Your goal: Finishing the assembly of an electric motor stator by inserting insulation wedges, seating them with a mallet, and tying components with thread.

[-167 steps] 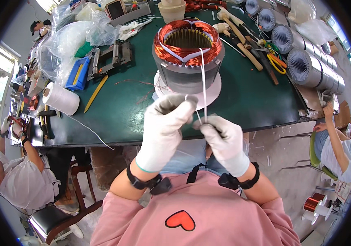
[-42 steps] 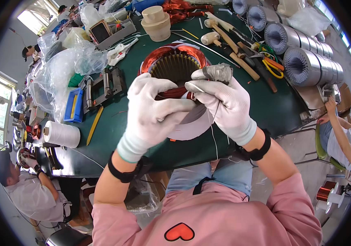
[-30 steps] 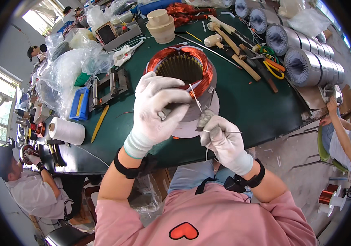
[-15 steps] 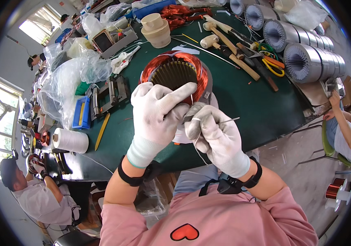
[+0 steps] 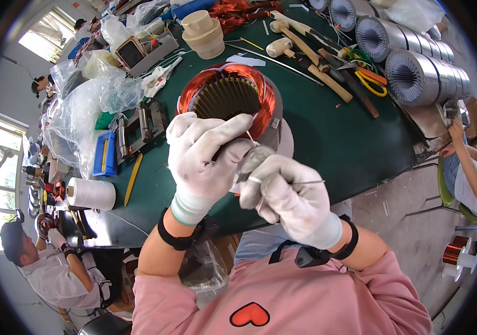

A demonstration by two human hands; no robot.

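A motor stator [image 5: 273, 120] with red copper windings [image 5: 199, 84] stands upright on the green table. My left hand [image 5: 202, 156], in a white knitted glove, is against its near side. Its index finger reaches along the winding's rim while the thumb and other fingers are bent together; what they pinch is hidden. A white cord [image 5: 251, 135] runs from the winding down toward both hands. My right hand [image 5: 291, 195], its gloved fingertips stained grey, touches the left thumb. It is closed round a thin metal needle [image 5: 312, 182] pointing right, with cord looped over one finger.
Hammers and mallets [image 5: 305, 50], yellow-handled scissors [image 5: 371, 86] and stacked stator cores [image 5: 411, 78] lie at the back right. To the left are a thread spool [image 5: 90, 194], a blue tray [image 5: 104, 153] and plastic bags [image 5: 90, 106]. Co-workers sit on both sides.
The stator and table items have shifted slightly left in view. My right hand has moved a little left and down, and the cord end that hung below it no longer shows.
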